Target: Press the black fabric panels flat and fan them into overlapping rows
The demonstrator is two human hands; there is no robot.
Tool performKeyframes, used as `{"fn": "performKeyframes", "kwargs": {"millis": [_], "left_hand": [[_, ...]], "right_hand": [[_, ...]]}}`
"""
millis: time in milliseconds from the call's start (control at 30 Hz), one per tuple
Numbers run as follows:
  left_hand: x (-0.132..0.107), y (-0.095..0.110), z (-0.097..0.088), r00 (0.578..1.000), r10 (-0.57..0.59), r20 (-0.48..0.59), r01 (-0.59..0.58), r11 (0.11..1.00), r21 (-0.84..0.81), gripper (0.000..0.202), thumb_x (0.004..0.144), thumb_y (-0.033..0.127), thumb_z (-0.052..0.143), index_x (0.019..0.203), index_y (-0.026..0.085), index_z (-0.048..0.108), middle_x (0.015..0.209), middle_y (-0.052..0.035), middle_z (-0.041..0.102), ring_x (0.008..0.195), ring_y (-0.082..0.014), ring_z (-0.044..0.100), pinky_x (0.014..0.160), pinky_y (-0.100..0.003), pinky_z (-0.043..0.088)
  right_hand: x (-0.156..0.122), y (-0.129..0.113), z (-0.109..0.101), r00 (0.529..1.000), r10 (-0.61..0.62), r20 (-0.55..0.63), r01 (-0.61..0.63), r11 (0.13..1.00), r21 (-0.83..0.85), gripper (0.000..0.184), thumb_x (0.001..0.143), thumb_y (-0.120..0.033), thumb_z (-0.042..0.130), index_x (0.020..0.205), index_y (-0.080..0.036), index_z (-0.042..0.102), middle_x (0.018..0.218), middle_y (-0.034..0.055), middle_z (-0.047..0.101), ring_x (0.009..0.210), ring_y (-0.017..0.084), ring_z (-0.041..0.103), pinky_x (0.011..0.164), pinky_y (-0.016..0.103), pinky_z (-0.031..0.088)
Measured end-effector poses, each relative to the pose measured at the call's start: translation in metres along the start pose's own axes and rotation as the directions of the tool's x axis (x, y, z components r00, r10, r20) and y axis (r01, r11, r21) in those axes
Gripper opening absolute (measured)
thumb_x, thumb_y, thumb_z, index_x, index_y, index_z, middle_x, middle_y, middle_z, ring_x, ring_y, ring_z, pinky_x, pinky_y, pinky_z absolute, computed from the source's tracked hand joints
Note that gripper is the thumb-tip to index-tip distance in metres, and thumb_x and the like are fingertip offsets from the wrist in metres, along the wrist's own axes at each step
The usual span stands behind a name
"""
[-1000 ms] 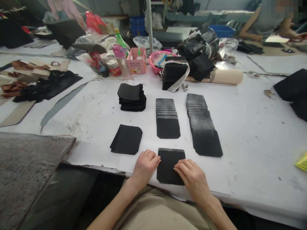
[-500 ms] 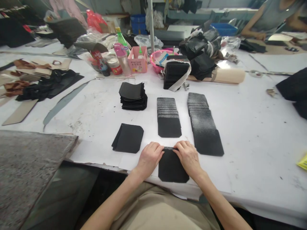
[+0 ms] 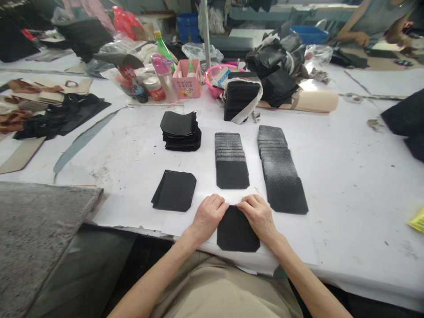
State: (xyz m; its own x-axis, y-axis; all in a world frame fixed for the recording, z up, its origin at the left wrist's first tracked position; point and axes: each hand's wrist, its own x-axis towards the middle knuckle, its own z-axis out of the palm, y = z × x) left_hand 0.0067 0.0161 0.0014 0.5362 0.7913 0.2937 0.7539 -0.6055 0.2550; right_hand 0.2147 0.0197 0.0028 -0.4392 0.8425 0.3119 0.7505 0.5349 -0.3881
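Note:
A black square piece with clipped corners [image 3: 237,232] lies flat at the table's front edge; whether it is leather or fabric I cannot tell. My left hand [image 3: 210,215] pinches its far edge near the left corner. On the right part of that same edge, my right hand [image 3: 257,216] is closed with fingers pressed together. Just beyond are two overlapping rows of like black pieces, a shorter row [image 3: 232,174] and a longer row [image 3: 287,194], their far strips greyish. Left of my hands sits a small pile of black pieces [image 3: 176,191], with a taller stack [image 3: 179,130] behind it.
Across the back stand a pink box [image 3: 187,81], a clear bottle with a pink lid [image 3: 167,81], a pink basin [image 3: 213,86] and a bound black bundle [image 3: 240,99]. A grey speckled board [image 3: 43,229] is at left. Another person's arm [image 3: 354,28] shows at the far right.
The greyish strip along the piece's far edge, visible between my fingers before, is now covered by black. My fingertips have come slightly closer together. The view has shifted a little.

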Motion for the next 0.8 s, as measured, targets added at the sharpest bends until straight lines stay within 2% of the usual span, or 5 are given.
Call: {"fn": "performKeyframes", "kwargs": {"millis": [133, 367, 800], "left_hand": [[-0.002, -0.002, 0.001, 0.998, 0.067, 0.012, -0.068, 0.998, 0.019, 0.013, 0.097, 0.018, 0.048, 0.095, 0.015, 0.060, 0.091, -0.0066, 0.057, 0.089, -0.0214, 0.052, 0.079, -0.035, 0.048], [-0.003, -0.005, 0.000, 0.994, 0.109, 0.015, -0.109, 0.993, 0.039, 0.013, 0.097, 0.016, 0.048, 0.101, 0.014, 0.060, 0.094, -0.0074, 0.058, 0.091, -0.0217, 0.054, 0.080, -0.036, 0.049], [-0.002, -0.007, -0.001, 0.985, 0.169, 0.038, -0.173, 0.979, 0.109, 0.016, 0.096, 0.015, 0.047, 0.105, 0.014, 0.060, 0.093, -0.0076, 0.058, 0.089, -0.0213, 0.053, 0.078, -0.035, 0.048]], "right_hand": [[-0.006, 0.007, 0.003, 0.997, -0.076, -0.032, 0.077, 0.996, 0.041, 0.020, 0.097, -0.017, 0.048, 0.100, -0.018, 0.067, 0.107, 0.0094, 0.061, 0.101, 0.022, 0.053, 0.085, 0.034, 0.047], [-0.009, 0.016, -0.003, 0.984, -0.171, 0.040, 0.168, 0.983, 0.073, 0.025, 0.099, -0.017, 0.045, 0.115, -0.017, 0.063, 0.101, 0.0086, 0.062, 0.096, 0.021, 0.054, 0.085, 0.035, 0.049], [-0.011, 0.017, -0.003, 0.986, -0.159, 0.057, 0.157, 0.987, 0.026, 0.026, 0.098, -0.017, 0.048, 0.118, -0.020, 0.064, 0.102, 0.0077, 0.062, 0.098, 0.020, 0.054, 0.087, 0.036, 0.049]]}}
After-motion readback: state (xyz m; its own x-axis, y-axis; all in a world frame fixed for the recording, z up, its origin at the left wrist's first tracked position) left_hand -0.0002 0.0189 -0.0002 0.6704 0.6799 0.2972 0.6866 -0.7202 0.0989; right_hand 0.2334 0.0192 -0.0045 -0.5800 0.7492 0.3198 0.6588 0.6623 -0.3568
